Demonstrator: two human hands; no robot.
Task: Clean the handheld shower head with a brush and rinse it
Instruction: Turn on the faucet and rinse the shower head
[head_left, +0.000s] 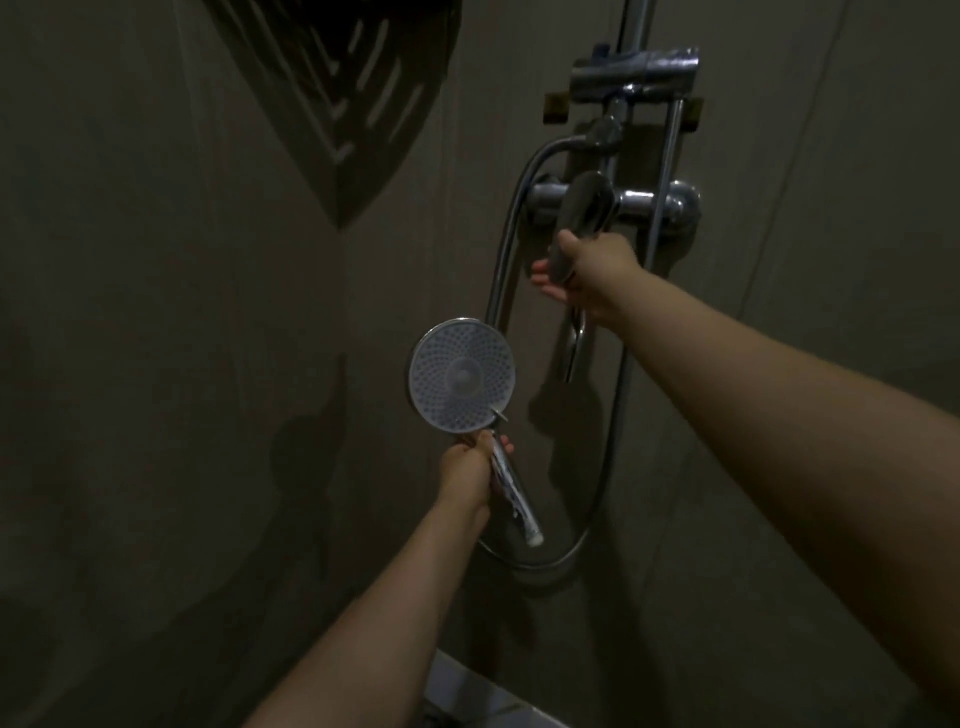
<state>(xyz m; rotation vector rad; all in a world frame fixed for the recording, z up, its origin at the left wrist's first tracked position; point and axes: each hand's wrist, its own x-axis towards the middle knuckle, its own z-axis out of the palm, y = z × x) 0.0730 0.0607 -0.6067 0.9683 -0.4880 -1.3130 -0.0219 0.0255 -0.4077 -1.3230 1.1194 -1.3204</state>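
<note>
Left hand (467, 467): I see it wrapped round the upper part of the handle of the handheld shower head (462, 382), fingers curled, gripping it just under the disc

Right hand (587, 270): I see it reaching up to the mixer lever (579, 223), thumb over the top of the lever's lower end and fingers curled beneath, holding it

Handheld shower head: I find it below and to the left of the mixer lever, well apart from it; round pale face with rings of nozzle dots turned toward me, handle sloping down and to the right from the disc, its pale end cap at the bottom

Mixer valve (639, 200): chrome bar directly behind the lever, running across to the right of it

Hose (506, 260): metal, I trace it from the fitting above the lever, down in a loop to the left of the lever, then curving round far below it and up on the right side

Riser rail bracket (634, 70): chrome, above the lever

Corner shelf (337, 93): dark, slotted, up and far to the left of the lever

Wall (156, 364): dim grey tile behind everything; light is low and fine detail is hard for me to read
</note>
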